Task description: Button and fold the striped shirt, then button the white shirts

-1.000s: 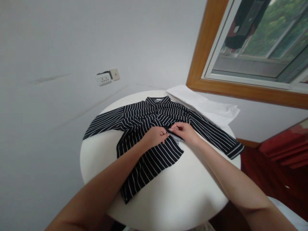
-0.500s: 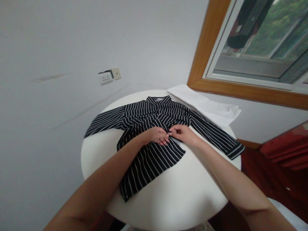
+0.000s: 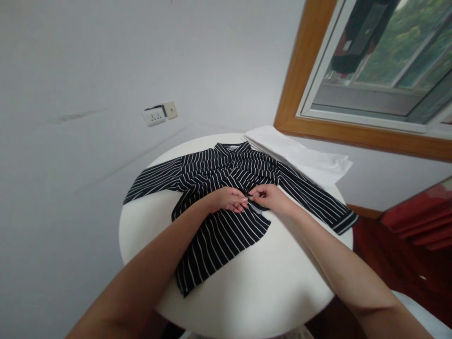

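A black shirt with white stripes (image 3: 222, 240) lies front up on a round white table (image 3: 275, 282), its collar at the far side and its sleeves spread to both sides. Over the lower front, my left hand (image 3: 229, 199) pinches the shirt's front edge between thumb and fingers. My right hand (image 3: 266, 197) meets it fingertip to fingertip, pinching the fabric just to the right. Cloth is gathered and creased around both hands. Whether a button sits between the fingertips is too small to tell.
Folded white cloth (image 3: 300, 155) lies at the table's back right, partly beside the right sleeve. Behind stand a wall with a socket (image 3: 154, 116) and a wood-framed window (image 3: 353, 134). Red fabric (image 3: 420, 219) hangs at the right above a dark red floor.
Both hands stay at the same spot on the shirt front, with only slight finger movement. The shirt and the white cloth lie as before; the view shifts a little.
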Demonstrator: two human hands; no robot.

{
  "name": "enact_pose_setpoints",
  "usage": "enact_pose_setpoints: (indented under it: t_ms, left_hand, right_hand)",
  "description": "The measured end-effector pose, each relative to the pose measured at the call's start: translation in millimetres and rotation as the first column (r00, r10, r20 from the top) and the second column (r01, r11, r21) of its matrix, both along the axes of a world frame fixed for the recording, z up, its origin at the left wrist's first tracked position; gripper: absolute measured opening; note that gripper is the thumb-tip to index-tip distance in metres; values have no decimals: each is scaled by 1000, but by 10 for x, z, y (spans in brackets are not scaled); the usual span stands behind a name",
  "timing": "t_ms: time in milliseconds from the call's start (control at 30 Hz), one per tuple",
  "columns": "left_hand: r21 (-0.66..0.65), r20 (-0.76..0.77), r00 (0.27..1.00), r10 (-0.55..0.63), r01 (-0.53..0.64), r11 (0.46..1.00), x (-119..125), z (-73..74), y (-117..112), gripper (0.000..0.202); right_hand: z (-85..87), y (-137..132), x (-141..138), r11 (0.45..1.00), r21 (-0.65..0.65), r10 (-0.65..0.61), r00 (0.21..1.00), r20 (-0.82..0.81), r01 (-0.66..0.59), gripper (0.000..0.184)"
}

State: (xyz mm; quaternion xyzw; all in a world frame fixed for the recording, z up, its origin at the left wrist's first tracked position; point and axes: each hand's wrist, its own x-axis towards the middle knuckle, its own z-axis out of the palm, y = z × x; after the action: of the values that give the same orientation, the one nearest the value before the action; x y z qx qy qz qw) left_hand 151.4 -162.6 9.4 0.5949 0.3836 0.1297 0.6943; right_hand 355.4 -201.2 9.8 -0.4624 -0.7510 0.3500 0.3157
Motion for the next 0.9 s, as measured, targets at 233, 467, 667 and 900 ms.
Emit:
enact_pose_setpoints:
  t_ms: [233,467,667,900]
  left_hand:
    - [4,2,1000,11,-11,1000,5,1,-7,30]
    - [3,-7,1000,18,-18,1000,7,39,-30,30]
    - [13,-12,1000,14,-14,1000,8,17,-24,32]
    - [25,-14,1000,4,-4,1000,7,-21,-7,35]
  right_hand:
    - [56,-14,51,996,-88,14,1000,18,-12,26]
    - [50,16,95,926,-355,52,976,-214,-127,26]
    - [-48,82,158,852,-487,40,951,-305,-192,32]
    - [-87,88,133,845,-516,-46,941,-334,-142,35]
